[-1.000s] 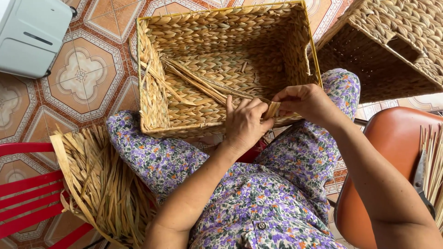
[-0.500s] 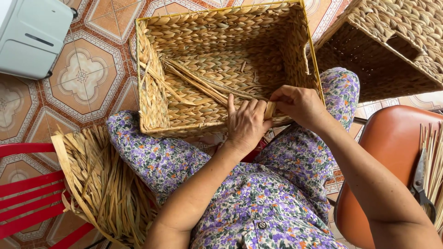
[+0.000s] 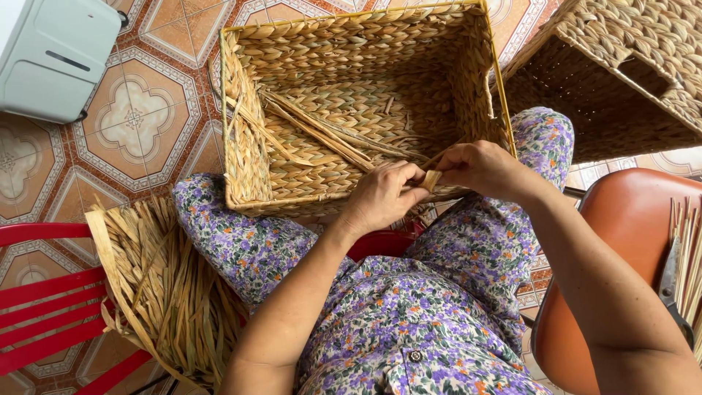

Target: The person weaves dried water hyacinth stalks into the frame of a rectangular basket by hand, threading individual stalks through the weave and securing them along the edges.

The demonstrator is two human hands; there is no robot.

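Woven baskets, two; one (image 3: 292,110) with both hands' fingers, left (image 3: 380,196) and right (image 3: 479,170), pinched on one strand (image 3: 430,180).

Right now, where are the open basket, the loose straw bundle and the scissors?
Basket (image 3: 252,157): head view, on its left woven wall.
Straw bundle (image 3: 172,292): head view, middle of the strands.
Scissors (image 3: 671,285): head view, on the blade.

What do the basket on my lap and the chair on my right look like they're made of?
Basket: braided dried plant fibre, likely straw or water hyacinth, matte tan, over what looks like a thin yellow frame at the rim. Chair: probably moulded plastic, smooth orange with a slight sheen.
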